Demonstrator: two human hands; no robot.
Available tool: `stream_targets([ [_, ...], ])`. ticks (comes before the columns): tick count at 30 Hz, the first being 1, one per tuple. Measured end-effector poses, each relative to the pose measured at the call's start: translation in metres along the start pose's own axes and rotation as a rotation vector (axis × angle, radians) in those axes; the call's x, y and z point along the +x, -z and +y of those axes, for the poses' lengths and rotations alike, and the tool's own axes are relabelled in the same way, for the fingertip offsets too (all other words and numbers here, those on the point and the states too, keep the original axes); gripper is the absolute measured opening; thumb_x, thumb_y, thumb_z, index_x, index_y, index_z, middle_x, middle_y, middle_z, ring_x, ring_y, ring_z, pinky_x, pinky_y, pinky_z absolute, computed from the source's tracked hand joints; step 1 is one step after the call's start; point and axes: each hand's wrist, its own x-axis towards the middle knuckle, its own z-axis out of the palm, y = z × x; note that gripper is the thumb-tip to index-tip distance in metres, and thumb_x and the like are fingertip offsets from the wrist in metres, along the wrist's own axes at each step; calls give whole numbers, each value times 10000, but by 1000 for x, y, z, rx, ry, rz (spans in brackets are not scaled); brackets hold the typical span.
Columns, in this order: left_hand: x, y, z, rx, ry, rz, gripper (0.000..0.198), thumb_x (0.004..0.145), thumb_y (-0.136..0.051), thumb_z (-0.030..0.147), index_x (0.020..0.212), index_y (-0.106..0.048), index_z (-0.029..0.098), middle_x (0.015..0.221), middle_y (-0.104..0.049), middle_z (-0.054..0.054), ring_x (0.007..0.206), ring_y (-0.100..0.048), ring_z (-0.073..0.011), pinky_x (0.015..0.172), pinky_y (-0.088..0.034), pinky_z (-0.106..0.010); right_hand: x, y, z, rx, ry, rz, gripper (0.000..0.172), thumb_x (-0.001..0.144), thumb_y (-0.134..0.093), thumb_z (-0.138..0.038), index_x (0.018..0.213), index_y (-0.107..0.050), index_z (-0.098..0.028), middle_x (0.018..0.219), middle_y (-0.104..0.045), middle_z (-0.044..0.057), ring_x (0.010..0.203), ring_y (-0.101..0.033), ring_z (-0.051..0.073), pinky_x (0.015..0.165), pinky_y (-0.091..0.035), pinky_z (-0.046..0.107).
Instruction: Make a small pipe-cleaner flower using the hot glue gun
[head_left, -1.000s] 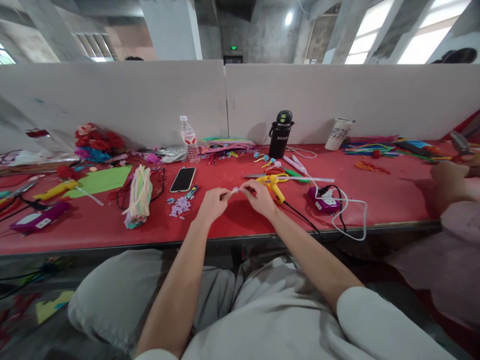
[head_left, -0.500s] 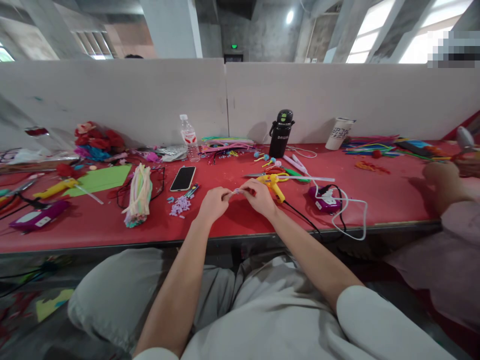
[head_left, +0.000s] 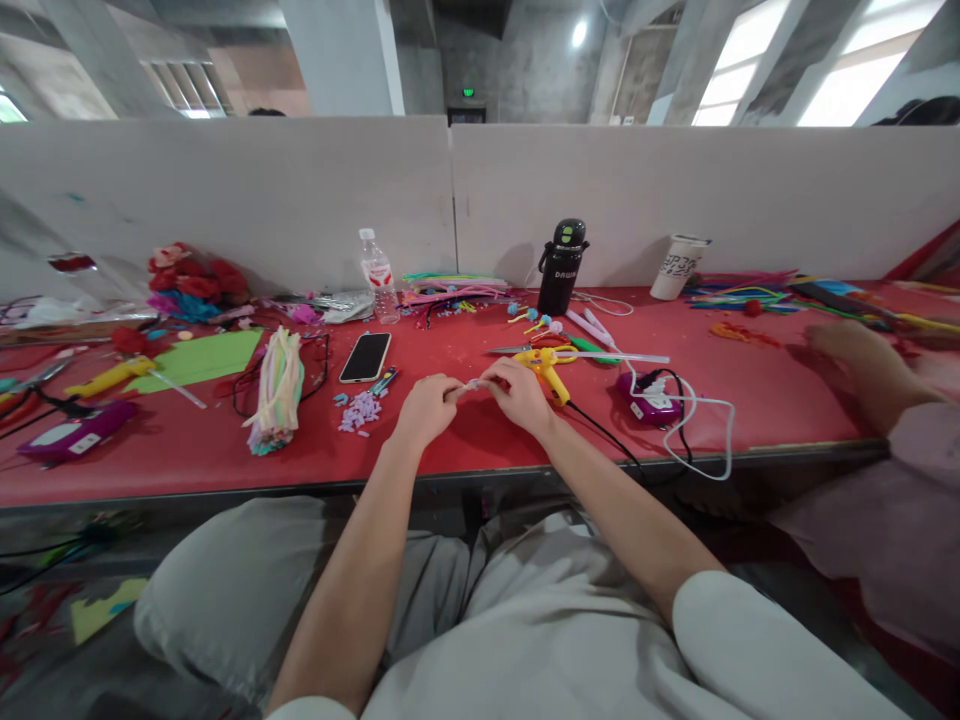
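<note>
My left hand [head_left: 424, 406] and my right hand [head_left: 520, 394] meet just above the red table [head_left: 465, 450], fingertips pinched together on a small pale piece [head_left: 470, 384] held between them. Both hands are closed on it. A pile of small lilac bits [head_left: 359, 412] lies just left of my left hand. Right behind my right hand a yellow glue gun [head_left: 550, 370] rests on the table. A black phone [head_left: 366, 357] lies further back on the left.
A purple power strip [head_left: 649, 396] with white cable sits to the right. A bundle of pale pipe cleaners [head_left: 278, 388], a green sheet [head_left: 196, 361], a water bottle [head_left: 377, 277], a black flask [head_left: 563, 267] and a paper cup [head_left: 678, 267] stand further back. A co-worker's hand [head_left: 855, 368] rests at the right.
My hands have barely shifted and keep pinching the small piece. The co-worker's hand at the right has lowered toward the table, and the tool it held is out of sight.
</note>
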Motion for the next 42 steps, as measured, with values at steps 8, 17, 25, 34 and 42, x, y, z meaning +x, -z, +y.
stream_targets([
  [8,0,2,1,18,10,1,237,894,-522,242,891,-757,211,802,-666,-80,725,-584,-178,693,-403,-283,-1,0,-1,45,-84,37,175,878,-612,-342,832,-683,-188,805,-649,52,742,-572,172,700,-469,302],
  [17,0,2,1,19,18,10,232,888,-532,250,858,-760,221,790,-661,-72,732,-590,-177,697,-401,-280,0,-1,-1,225,-267,64,151,825,-616,-323,783,-641,-180,763,-676,32,713,-623,159,664,-496,277],
  [25,-1,2,4,16,3,-2,247,896,-521,259,926,-763,225,790,-653,-70,712,-577,-173,672,-394,-280,-2,-2,-3,155,-218,24,173,830,-642,-335,771,-664,-174,759,-677,37,697,-601,155,644,-467,278],
  [34,-1,3,2,27,5,-11,256,906,-515,282,938,-762,223,801,-655,-71,728,-577,-171,686,-397,-276,-1,-3,-3,157,-252,-3,199,839,-634,-359,793,-665,-168,782,-694,46,707,-614,157,671,-477,281],
  [42,-1,3,4,50,33,-25,249,906,-518,267,943,-759,218,825,-664,-70,743,-585,-171,698,-405,-276,-3,-4,-1,114,-297,6,226,813,-655,-389,766,-682,-169,743,-690,43,671,-601,158,630,-458,277],
])
